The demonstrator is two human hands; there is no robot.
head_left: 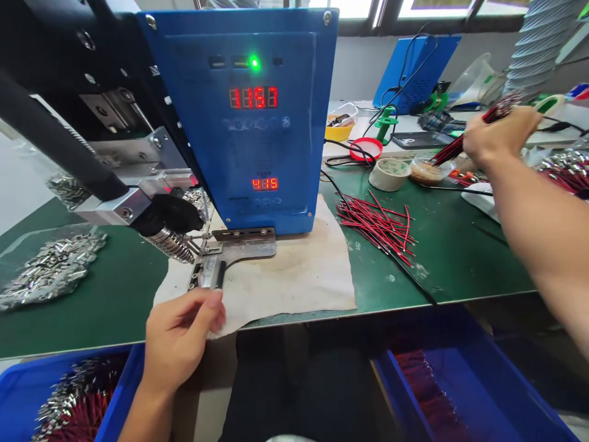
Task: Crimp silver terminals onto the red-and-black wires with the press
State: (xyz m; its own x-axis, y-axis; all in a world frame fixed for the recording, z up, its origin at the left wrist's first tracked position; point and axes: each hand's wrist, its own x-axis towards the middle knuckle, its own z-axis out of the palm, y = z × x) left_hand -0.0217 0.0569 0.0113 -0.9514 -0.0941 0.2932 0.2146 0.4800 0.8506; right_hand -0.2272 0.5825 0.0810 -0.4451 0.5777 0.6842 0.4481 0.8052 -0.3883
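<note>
Nearest, blue bins are cut off by the lower edge: a left bin (pixel 21 393) of metal-tipped red wires, and a right bin (pixel 497 374) with more red wires, dim in shadow. Between them, the person's left hand (pixel 177 337) has thumb and forefinger brought together by a small metal fixture (pixel 211 273); whether they pinch anything cannot be told. The fixture sits on a beige sheet (pixel 294 276), beside one spring-wrapped nozzle (pixel 172 244). Behind stands one blue control box (pixel 257 147) with two red displays and one green light. At far left lies one clear bag (pixel 55 264) of silvery metal pieces, cut off by the edge.

To the right, a loose pile of red and black wires (pixel 380 227), too tangled to count, lies on the green tabletop (pixel 469 270). Beyond are one tape roll (pixel 390 175) and, just beside it, one tub (pixel 430 176) of brown paste. The person's right hand (pixel 501 135) is closed around a wire bundle (pixel 450 150), hiding its middle. The bundle's long axis slants from upper right to lower left, its lower ends at the tub; whether they touch the paste is unclear. Farther back stands one green spool (pixel 385 126).
</note>
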